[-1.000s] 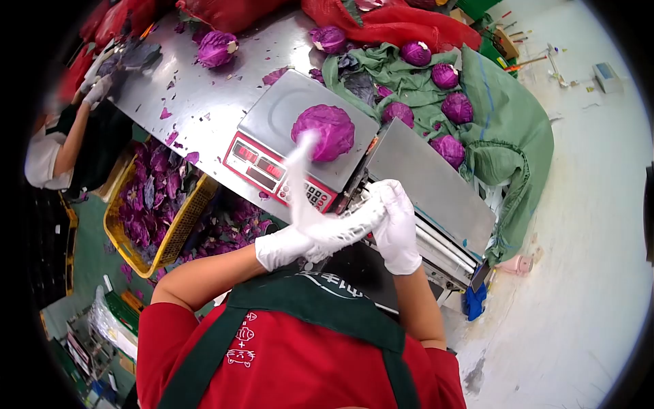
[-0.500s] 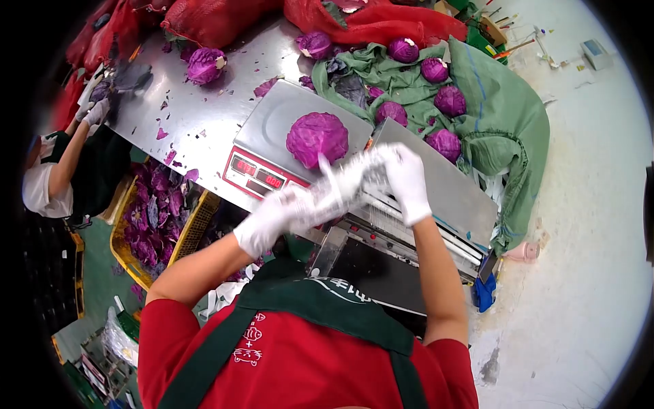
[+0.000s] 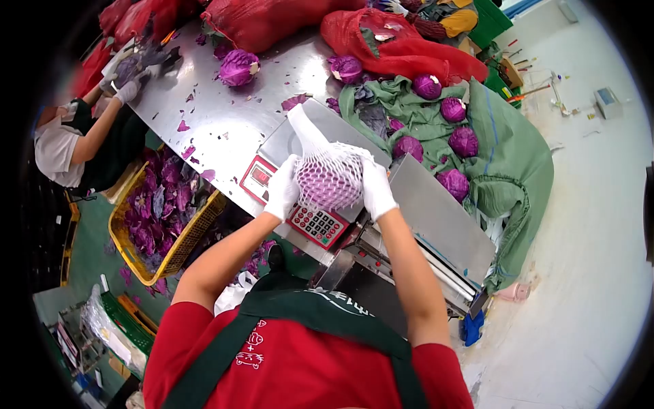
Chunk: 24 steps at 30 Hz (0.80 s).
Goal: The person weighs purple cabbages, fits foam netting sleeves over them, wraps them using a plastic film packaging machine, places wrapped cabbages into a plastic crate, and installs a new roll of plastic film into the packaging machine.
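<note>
A purple cabbage sits inside a white foam net, whose loose end stretches up and to the left. Gloved in white, my left hand grips the netted cabbage from its left side. On the opposite side my right hand holds it too, fingers partly hidden behind the net. Both hands are over the digital scale, whose red keypad panel shows below the cabbage. I cannot tell whether the cabbage touches the scale plate.
A flat-topped machine with rollers stands at the right. Several cabbages lie on a green sack. Red mesh sacks line the back of the steel table. A yellow crate holds leaves. At left, a co-worker's gloved hand handles dark leaves.
The white net, blurred between my hands before, now surrounds the cabbage. My hands have moved to either side of it. The view has shifted, so the table appears lower and farther right.
</note>
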### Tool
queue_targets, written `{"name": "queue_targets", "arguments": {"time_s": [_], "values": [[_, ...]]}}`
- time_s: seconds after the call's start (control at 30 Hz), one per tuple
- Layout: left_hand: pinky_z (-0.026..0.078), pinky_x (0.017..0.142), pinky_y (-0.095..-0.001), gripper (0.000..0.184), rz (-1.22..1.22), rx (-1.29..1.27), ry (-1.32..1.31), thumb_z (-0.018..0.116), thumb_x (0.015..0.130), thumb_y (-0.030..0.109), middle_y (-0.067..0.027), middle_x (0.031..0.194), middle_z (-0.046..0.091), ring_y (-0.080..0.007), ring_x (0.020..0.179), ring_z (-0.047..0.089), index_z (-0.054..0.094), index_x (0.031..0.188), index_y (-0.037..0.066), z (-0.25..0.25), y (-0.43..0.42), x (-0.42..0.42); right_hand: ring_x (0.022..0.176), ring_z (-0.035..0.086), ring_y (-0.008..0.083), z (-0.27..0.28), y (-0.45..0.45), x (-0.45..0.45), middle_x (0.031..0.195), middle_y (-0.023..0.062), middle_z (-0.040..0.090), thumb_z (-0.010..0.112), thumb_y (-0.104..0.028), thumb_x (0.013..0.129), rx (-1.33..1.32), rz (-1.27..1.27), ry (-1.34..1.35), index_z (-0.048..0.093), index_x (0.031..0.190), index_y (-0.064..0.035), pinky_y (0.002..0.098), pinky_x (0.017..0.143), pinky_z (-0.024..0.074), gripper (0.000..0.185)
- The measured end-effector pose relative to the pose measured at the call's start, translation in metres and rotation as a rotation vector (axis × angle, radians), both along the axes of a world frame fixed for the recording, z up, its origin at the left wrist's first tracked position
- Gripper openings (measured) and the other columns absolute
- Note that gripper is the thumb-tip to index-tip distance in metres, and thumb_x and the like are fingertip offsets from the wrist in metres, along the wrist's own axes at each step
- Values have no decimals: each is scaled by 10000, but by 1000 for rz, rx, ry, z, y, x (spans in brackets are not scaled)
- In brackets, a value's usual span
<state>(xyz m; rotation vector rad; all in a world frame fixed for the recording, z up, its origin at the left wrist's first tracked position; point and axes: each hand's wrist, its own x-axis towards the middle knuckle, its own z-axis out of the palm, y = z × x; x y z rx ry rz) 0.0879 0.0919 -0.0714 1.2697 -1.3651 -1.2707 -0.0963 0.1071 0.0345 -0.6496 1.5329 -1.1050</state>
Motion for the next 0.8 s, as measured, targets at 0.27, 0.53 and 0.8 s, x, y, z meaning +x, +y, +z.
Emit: {"name": "queue_targets", "arguments": {"time_s": [0.27, 0.53, 0.8], "values": [[400, 1047, -452, 674, -274, 928, 1255, 375, 940, 587, -160, 1311, 531, -301, 1186, 529, 486, 1309, 33, 91, 70, 39, 937, 624, 154, 82, 101, 11, 978, 112, 670, 435, -77, 927, -246, 169, 97, 611, 1048, 68, 287, 862, 483, 258], [447, 990, -440, 585, -386, 1093, 1228, 409, 949, 455, -208, 1166, 614, -312, 1064, 602, 574, 1154, -68, 117, 99, 31, 985, 624, 178, 113, 157, -7, 1148, 154, 621, 485, -252, 962, -35, 647, -448, 507, 1277, 74, 287, 885, 488, 454], [479, 936, -435, 382, -359, 873, 1332, 504, 793, 237, -225, 986, 661, -337, 937, 635, 628, 985, -69, 168, 156, 3, 1307, 385, 194, 88, 238, -20, 1434, 138, 383, 556, -385, 928, -117, 345, -290, 298, 1439, -21, 345, 1078, 329, 678]]}}
